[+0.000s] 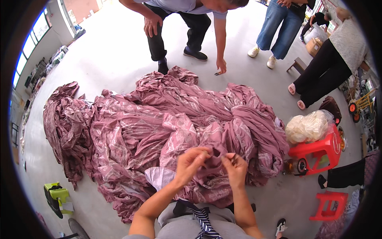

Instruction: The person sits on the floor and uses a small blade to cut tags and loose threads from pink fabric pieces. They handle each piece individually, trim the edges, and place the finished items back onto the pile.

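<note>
A large heap of dusty-pink patterned fabric (147, 131) lies on the floor in front of me. My left hand (191, 162) pinches a lifted fold of it between thumb and fingers. Close by on its right, my right hand (235, 169) grips the same fold with its fingertips. The stretch of cloth between the hands is raised and bunched, with a dark gap in it. A pale whitish piece of cloth (160, 177) shows beside my left wrist.
Beyond the heap a bending person (187, 20) reaches toward a small dark tool (217, 73). At right stand a red stool (318, 149) with a bag of cream material (308, 126), and another red stool (329, 205). A green stool (59, 195) is at left. Several people stand around.
</note>
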Demonstrator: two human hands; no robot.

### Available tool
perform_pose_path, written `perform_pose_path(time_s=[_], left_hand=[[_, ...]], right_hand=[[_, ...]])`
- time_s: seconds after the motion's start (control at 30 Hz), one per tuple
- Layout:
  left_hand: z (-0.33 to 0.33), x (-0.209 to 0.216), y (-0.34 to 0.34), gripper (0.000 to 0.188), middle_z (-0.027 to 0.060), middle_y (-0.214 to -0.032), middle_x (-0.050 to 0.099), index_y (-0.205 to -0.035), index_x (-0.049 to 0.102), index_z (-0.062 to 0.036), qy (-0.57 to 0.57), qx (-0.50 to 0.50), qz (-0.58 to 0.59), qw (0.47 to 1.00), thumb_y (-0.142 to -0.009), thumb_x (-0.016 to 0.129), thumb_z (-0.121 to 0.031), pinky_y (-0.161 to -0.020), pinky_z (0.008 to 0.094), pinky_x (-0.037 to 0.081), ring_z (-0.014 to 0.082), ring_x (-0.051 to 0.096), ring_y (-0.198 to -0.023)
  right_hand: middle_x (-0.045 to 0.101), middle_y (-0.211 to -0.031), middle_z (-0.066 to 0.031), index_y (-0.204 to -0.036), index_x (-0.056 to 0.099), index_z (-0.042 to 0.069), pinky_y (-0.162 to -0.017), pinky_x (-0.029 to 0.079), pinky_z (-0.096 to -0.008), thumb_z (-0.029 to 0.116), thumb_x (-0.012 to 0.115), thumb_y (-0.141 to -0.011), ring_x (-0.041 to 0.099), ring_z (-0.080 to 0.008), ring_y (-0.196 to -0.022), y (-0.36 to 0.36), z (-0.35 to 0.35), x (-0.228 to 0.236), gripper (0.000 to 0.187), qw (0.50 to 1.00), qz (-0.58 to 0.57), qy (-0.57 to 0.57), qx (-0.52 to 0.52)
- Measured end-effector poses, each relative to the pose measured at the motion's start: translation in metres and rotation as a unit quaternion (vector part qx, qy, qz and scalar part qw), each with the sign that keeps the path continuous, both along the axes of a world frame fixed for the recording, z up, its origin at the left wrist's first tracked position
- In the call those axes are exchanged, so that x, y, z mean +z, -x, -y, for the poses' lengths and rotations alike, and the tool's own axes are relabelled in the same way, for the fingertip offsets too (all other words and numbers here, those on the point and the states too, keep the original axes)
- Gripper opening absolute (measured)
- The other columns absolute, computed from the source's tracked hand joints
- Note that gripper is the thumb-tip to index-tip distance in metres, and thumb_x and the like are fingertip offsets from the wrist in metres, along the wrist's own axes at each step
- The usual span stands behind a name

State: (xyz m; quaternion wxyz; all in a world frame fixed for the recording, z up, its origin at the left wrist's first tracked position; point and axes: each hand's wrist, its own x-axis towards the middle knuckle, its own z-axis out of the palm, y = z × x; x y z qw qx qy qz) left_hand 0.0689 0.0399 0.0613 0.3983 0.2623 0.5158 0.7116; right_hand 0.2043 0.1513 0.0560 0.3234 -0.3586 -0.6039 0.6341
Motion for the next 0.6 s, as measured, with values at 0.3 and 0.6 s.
perform_pose_path(time_s=[0.3, 0.6], left_hand=[[-0.01, 0.001, 0.015, 0.025, 0.0106, -0.11, 0.063, -0.101, 0.066, -0.0055, 0.106, 0.114, -0.334, 0.93, -0.076, 0.067, -0.011, -0.083, 0.032, 0.046, 0.0207, 0.058, -0.1], [-0.056, -0.001, 0.034, 0.021, 0.0096, -0.093, 0.067, -0.09, 0.067, -0.0016, -0.016, -0.134, -0.343, 0.929, -0.073, 0.056, -0.006, -0.09, 0.031, 0.044, 0.0227, 0.062, -0.098]], right_hand=[[0.053, -0.068, 0.0062, -0.092, 0.062, 0.007, -0.043, 0.029, -0.0193, 0.013, 0.059, -0.09, 0.043, -0.0026, -0.05, -0.016, -0.014, -0.002, 0.007, 0.955, -0.167, 0.246, -0.014], [0.056, -0.076, 0.0017, -0.086, 0.056, 0.004, -0.065, 0.04, -0.0199, 0.013, 0.056, -0.088, 0.051, -0.0056, -0.068, -0.028, -0.021, 0.033, 0.01, 0.946, -0.214, 0.241, 0.035]])
